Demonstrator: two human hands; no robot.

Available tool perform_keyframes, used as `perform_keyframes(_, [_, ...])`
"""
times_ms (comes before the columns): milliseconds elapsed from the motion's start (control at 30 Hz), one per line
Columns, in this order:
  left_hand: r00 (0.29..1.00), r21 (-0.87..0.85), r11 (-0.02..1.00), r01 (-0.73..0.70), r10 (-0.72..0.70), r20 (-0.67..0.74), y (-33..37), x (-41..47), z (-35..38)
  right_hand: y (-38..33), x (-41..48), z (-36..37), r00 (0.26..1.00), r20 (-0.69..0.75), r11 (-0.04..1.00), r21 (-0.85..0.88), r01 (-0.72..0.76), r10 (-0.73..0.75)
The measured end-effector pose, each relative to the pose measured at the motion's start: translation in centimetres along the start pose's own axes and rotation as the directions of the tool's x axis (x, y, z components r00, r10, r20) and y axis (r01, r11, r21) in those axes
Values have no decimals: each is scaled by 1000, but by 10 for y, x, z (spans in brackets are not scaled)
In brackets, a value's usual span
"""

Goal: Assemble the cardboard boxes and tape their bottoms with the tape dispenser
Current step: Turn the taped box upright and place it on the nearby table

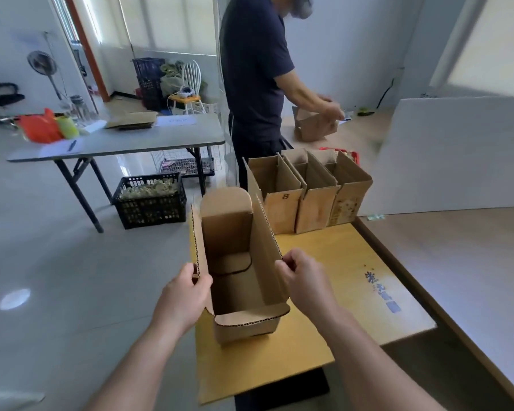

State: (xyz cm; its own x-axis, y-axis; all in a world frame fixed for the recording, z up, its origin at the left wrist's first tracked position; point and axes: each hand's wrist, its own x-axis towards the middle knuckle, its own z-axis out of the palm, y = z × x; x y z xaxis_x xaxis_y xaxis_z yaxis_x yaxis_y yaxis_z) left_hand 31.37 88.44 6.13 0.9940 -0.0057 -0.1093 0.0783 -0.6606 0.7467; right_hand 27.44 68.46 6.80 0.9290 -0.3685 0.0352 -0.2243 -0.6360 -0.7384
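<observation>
An open brown cardboard box point(241, 262) stands upright on a flat yellow-brown cardboard sheet point(347, 280), its top flaps raised. My left hand point(187, 295) pinches the left long flap near its front corner. My right hand point(303, 280) pinches the right long flap at its front edge. Behind it, three assembled boxes point(309, 191) stand side by side with their flaps up. No tape dispenser is visible.
A person in a dark shirt point(255, 72) stands behind the boxes handling another box point(315, 126) on the far desk. A grey folding table point(149, 137) and a black crate point(150, 200) sit to the left. A white board point(457, 155) leans at the right.
</observation>
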Motion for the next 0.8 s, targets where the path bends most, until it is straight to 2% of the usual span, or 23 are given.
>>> perform_keyframes(67, [998,39,998,45,-47,38,-13,19,-4,-7,15,18,999,25,1000,4,-22,22])
perform_keyframes(267, [992,56,992,109,-105,-74,-14,79,-5,-28,73,41,996,89,998,-61,13,-7])
perform_keyframes(467, [990,203,974,103,-80,-119,4,157,1,-36,152,52,969,5,894,-384,230,-247])
perform_keyframes(567, [987,230,966,118,-90,-132,18,197,7,-36,199,48,962,51,822,-509,255,-267])
perform_keyframes(800, [989,236,963,129,-109,-98,50,278,27,-38,277,45,972,144,882,-411,230,-186])
